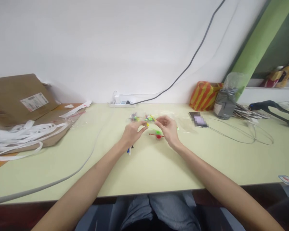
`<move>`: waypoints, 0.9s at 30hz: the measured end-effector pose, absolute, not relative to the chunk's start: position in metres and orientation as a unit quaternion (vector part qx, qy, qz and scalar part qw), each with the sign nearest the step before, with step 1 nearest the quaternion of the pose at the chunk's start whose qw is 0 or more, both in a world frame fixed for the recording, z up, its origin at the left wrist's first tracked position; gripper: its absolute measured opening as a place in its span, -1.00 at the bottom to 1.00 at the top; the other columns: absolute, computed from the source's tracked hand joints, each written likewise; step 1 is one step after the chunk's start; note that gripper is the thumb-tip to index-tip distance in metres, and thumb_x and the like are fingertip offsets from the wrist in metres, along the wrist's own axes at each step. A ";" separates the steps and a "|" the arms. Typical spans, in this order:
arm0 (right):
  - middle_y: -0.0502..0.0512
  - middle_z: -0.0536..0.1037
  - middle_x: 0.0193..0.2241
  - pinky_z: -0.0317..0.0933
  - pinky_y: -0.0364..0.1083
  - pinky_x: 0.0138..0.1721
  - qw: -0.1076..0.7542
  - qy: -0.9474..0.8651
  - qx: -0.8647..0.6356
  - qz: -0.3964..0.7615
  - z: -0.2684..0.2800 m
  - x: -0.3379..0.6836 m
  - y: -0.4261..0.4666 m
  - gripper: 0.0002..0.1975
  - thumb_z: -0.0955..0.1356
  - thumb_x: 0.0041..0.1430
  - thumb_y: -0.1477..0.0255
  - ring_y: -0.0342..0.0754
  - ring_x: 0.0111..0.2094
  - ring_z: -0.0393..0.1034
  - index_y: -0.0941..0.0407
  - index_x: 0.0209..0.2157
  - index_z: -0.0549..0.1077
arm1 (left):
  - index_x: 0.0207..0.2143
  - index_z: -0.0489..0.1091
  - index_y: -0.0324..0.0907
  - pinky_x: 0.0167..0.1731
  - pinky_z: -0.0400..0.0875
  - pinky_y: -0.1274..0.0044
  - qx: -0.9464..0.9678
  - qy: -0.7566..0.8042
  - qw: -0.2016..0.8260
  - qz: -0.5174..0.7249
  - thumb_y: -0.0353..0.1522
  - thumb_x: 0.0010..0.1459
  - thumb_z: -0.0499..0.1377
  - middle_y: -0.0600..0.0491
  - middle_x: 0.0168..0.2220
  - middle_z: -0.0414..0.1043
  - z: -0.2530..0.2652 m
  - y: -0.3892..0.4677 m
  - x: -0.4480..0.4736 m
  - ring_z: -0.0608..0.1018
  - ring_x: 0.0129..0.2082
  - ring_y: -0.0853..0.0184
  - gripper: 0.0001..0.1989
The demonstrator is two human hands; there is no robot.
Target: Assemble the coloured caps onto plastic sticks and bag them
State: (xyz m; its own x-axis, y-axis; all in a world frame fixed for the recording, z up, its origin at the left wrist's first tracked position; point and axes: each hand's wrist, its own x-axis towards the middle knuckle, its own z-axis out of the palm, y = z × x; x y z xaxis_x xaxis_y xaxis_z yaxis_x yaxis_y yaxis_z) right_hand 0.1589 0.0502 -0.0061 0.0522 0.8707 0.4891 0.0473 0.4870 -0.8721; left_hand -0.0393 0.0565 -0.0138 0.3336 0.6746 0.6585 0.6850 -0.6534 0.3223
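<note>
My left hand [132,132] is closed in a pinch on a small yellow plastic piece [147,124]. Opposite it, my right hand [168,129] pinches a thin yellow stick-like piece [152,118]. The two pieces look apart, with a narrow gap between my fingertips. On the table below my right hand lies a round green and red plastic part [158,136] with a thin red bar. A small blue and white part [129,150] shows beside my left wrist. Behind my hands lie several small multicoloured plastic parts [135,118], too small to make out singly.
A pale table [154,173] spans the view. At left are a cardboard box [21,96], white strips [26,138] and a grey cable [69,175]. A power strip [121,104] sits by the wall. Rightward are a phone [198,119], a striped bag [202,96] and a grey pouch [223,104].
</note>
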 end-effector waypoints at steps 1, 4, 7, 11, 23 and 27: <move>0.13 0.59 -0.33 0.31 -0.05 -0.23 0.626 -0.572 -0.390 0.359 -0.009 0.160 0.053 -0.68 0.50 -0.01 0.21 -0.02 -0.30 0.47 0.14 -0.32 0.50 | -0.09 0.48 -0.10 -0.04 0.41 0.41 -0.823 -0.406 0.006 -0.397 -0.23 0.29 0.17 0.06 -0.16 0.62 -0.013 0.054 -0.035 0.62 -0.15 0.25 -0.79; 0.12 0.59 -0.39 0.30 -0.07 -0.29 0.622 -0.536 -0.394 0.413 -0.012 0.157 0.055 -0.65 0.54 -0.11 0.19 -0.04 -0.36 0.44 0.16 -0.38 0.52 | -0.16 0.50 -0.11 -0.09 0.43 0.41 -0.831 -0.387 0.012 -0.399 -0.21 0.27 0.20 0.05 -0.19 0.63 -0.010 0.049 -0.028 0.63 -0.19 0.25 -0.80; 0.10 0.58 -0.42 0.28 -0.08 -0.32 0.610 -0.544 -0.383 0.430 -0.013 0.152 0.053 -0.67 0.53 -0.11 0.18 -0.06 -0.39 0.42 0.15 -0.43 0.54 | -0.18 0.51 -0.11 -0.12 0.45 0.41 -0.832 -0.377 0.017 -0.407 -0.19 0.25 0.21 0.04 -0.22 0.63 -0.007 0.047 -0.028 0.63 -0.21 0.26 -0.78; 0.08 0.59 -0.43 0.28 -0.10 -0.33 0.601 -0.548 -0.367 0.450 -0.012 0.150 0.052 -0.67 0.53 -0.11 0.17 -0.06 -0.38 0.42 0.15 -0.44 0.55 | -0.16 0.52 -0.10 -0.17 0.47 0.43 -0.822 -0.376 0.003 -0.427 -0.17 0.23 0.24 0.04 -0.25 0.63 -0.007 0.045 -0.029 0.63 -0.24 0.27 -0.76; 0.13 0.64 -0.36 0.31 -0.06 -0.24 0.595 -0.591 -0.340 0.426 -0.005 0.150 0.048 -0.77 0.48 0.03 0.25 0.00 -0.30 0.49 0.14 -0.39 0.62 | -0.28 0.53 -0.16 -0.33 0.51 0.50 -0.712 -0.431 -0.230 -0.504 -0.18 0.10 0.34 0.01 -0.30 0.61 0.005 0.026 -0.014 0.65 -0.31 0.26 -0.75; 0.11 0.63 -0.30 0.31 -0.05 -0.18 0.585 -0.647 -0.324 0.366 0.000 0.153 0.045 -0.85 0.42 0.13 0.32 -0.01 -0.20 0.50 0.09 -0.35 0.62 | -0.28 0.51 -0.20 -0.32 0.52 0.44 -0.660 -0.432 -0.329 -0.520 -0.12 0.07 0.35 -0.05 -0.32 0.62 0.005 0.028 -0.014 0.67 -0.28 0.15 -0.67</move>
State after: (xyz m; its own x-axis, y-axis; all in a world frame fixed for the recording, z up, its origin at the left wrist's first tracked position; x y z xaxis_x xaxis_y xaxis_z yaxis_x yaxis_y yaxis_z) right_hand 0.1533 0.0445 0.0000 -0.1062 0.8480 0.5193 -0.0090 0.5214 -0.8533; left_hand -0.0139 0.0281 0.0047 0.0864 0.9117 0.4018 0.2274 -0.4107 0.8830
